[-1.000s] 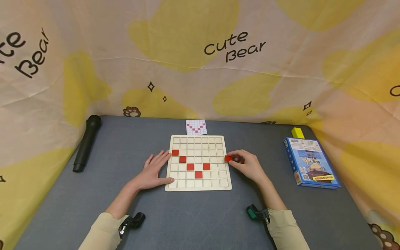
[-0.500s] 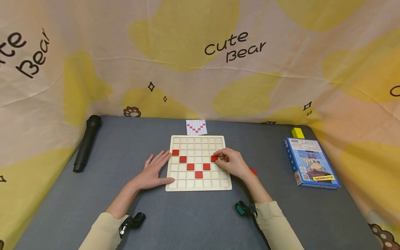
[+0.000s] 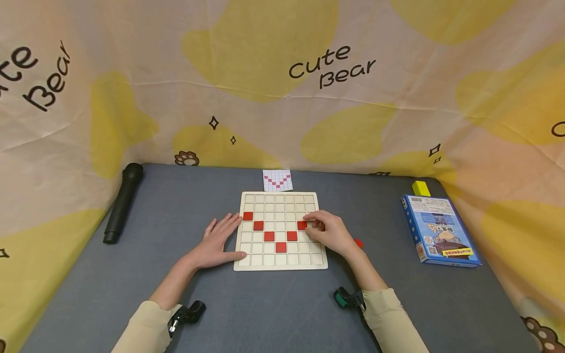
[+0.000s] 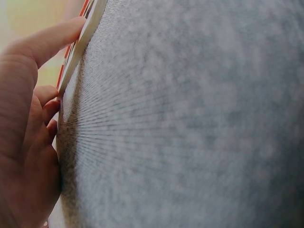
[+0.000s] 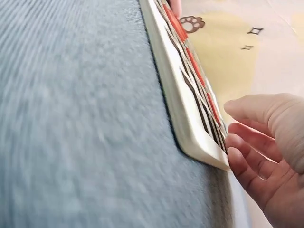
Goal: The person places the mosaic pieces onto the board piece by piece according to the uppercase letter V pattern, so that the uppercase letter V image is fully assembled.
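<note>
A cream grid board [image 3: 282, 265] lies flat on the table, with several red square tiles [image 3: 281, 247] in its cells in a V-like pattern. My left hand [image 3: 216, 245] rests at the board's left edge, fingers spread, the thumb on the lower left rim; in the left wrist view this hand [image 4: 28, 109] touches the board's side. Over the board's right part, my right hand [image 3: 328, 229] has thumb and index finger beside a red tile [image 3: 302, 225] that lies in a cell. Its fingertips look slightly apart from that tile. Another red piece [image 3: 359, 242] shows partly behind the right wrist.
A small pattern card [image 3: 277, 180] with a pink V lies behind the board. To the right are a blue box [image 3: 441, 230] and a yellow block [image 3: 421, 188]. A black microphone [image 3: 123, 203] lies at the left. A printed cloth [image 3: 265, 73] hangs behind.
My right hand has carried a red tile leftward from the board's right edge to a cell, then loosened its pinch as the tile settled there. My left hand has stayed still.
</note>
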Demonstrator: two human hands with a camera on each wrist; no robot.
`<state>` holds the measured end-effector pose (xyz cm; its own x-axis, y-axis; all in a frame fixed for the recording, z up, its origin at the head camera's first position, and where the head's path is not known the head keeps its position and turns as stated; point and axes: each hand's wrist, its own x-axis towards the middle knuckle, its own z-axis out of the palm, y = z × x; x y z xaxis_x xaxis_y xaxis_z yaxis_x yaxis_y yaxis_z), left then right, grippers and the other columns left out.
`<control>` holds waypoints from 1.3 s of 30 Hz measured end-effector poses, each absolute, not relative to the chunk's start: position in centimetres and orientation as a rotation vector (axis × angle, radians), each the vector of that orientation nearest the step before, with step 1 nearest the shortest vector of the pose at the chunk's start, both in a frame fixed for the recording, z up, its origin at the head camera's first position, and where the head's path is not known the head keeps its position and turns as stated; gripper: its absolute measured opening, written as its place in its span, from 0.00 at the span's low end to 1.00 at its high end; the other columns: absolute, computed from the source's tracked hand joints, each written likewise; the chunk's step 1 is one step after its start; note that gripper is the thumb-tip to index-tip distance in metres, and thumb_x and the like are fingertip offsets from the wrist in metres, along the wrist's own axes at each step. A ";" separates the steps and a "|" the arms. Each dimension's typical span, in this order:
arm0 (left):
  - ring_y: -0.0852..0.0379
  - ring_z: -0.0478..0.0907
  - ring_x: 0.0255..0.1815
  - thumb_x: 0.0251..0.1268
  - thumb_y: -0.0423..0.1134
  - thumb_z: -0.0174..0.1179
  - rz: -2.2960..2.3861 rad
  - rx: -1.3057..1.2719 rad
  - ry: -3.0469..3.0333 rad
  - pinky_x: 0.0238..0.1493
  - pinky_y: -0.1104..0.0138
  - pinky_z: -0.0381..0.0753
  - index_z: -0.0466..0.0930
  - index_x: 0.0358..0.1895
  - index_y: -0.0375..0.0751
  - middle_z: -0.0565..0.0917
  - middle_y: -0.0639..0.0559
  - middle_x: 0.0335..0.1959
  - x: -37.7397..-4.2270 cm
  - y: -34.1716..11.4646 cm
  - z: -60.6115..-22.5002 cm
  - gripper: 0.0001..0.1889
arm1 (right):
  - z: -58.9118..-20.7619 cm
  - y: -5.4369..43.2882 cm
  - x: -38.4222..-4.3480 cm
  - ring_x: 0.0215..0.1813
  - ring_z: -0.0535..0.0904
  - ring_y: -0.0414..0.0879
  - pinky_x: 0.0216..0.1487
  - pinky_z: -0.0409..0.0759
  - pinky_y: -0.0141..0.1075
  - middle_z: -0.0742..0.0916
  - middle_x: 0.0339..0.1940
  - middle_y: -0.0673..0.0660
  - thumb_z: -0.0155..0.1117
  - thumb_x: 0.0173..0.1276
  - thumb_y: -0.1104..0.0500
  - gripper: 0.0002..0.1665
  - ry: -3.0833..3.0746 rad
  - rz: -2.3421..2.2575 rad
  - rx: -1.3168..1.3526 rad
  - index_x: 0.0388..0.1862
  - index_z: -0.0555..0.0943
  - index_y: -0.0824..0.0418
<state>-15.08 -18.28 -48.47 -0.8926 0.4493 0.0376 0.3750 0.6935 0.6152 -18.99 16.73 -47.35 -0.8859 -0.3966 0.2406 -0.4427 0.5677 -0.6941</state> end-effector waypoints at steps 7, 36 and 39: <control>0.39 0.44 0.78 0.56 0.58 0.66 0.974 0.672 2.787 0.69 0.41 0.33 0.52 0.76 0.35 0.54 0.39 0.77 -15.1 -18.4 -48.7 0.51 | -46.7 19.1 -18.2 0.31 0.76 0.43 0.32 0.75 0.34 0.83 0.35 0.50 0.70 0.63 0.62 0.14 -2.762 1.218 0.612 0.48 0.86 0.58; 0.39 0.43 0.78 0.56 0.58 0.66 0.958 0.668 2.789 0.70 0.41 0.32 0.52 0.77 0.35 0.53 0.40 0.77 -15.1 -18.8 -48.6 0.52 | -46.9 26.9 -14.0 0.38 0.77 0.46 0.38 0.78 0.37 0.85 0.41 0.53 0.73 0.60 0.62 0.17 -2.853 1.016 0.537 0.50 0.85 0.59; 0.40 0.42 0.78 0.56 0.59 0.66 0.957 0.664 2.783 0.70 0.42 0.31 0.51 0.77 0.36 0.53 0.40 0.78 -15.1 -18.7 -48.6 0.52 | -47.0 26.7 -14.0 0.37 0.77 0.46 0.38 0.78 0.37 0.85 0.41 0.53 0.73 0.60 0.63 0.18 -2.850 1.016 0.537 0.50 0.85 0.59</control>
